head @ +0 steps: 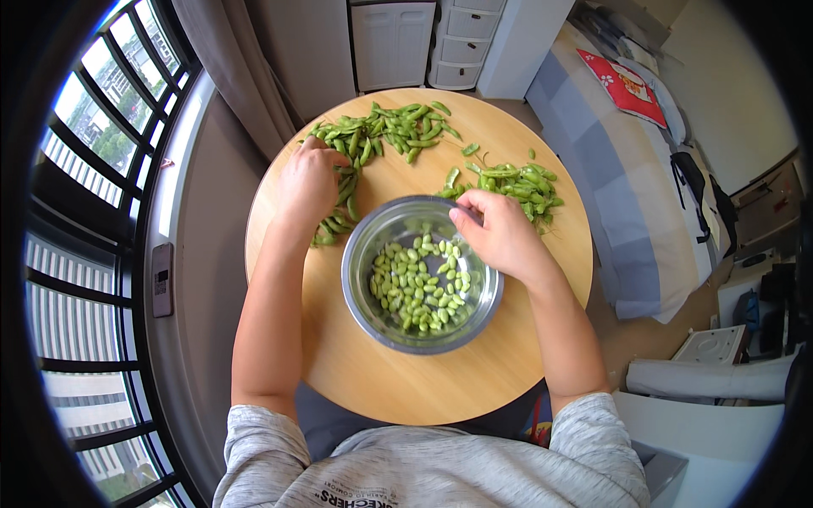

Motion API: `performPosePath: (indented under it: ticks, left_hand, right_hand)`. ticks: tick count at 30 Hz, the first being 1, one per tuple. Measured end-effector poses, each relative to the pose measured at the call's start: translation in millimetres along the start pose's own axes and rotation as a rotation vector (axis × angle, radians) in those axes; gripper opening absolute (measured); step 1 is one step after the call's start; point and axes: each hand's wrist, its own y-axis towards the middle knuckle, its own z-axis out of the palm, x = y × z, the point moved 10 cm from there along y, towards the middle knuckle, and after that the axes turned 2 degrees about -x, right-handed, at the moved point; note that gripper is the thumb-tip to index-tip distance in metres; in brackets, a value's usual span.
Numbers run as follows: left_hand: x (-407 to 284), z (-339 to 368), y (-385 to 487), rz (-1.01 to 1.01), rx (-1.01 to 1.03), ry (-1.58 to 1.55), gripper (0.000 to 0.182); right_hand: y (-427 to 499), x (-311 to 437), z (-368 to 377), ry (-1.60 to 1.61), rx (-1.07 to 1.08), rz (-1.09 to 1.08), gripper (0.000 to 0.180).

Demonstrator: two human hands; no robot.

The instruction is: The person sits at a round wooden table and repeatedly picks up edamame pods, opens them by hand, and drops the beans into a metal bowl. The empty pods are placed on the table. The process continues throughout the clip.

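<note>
A stainless steel bowl (361,317) stands on the round wooden table, with many shelled green soybeans (413,279) spread over its bottom. My right hand (502,232) is at the bowl's upper right rim, thumb and fingers curled close together; whether anything is between them is unclear. Whole edamame pods (406,127) lie in a curved heap along the table's far left side. Into that heap reaches my left hand (310,181), its fingertips among the pods and partly hidden. Behind my right hand sits a second heap, of opened, flattened-looking pods (517,184).
The round table (394,387) is directly before me. A barred window (120,190) and a sill with a mobile phone (162,279) are at left. To the right is a bed (591,190) with a red cushion (622,86). White drawers (467,51) stand beyond the table.
</note>
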Motion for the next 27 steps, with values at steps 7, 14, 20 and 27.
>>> performPosePath:
  ticks: [7,14,20,27]
  left_hand:
    - [-10,-11,1,0.044,-0.052,-0.086,0.016]
    - [-29,-21,-2,0.079,-0.048,-0.29,0.016]
    - [-26,-19,1,-0.032,-0.051,-0.641,0.02]
    - [-56,-23,-4,-0.006,0.041,-0.955,0.026]
  right_hand:
    - [3,-6,-2,-0.007,-0.02,0.032,0.017]
    - [1,-5,-5,0.019,-0.051,0.037,0.021]
    - [2,-3,-5,-0.012,-0.001,0.052,0.017]
    - [-1,15,-17,-0.033,-0.125,-0.054,0.021]
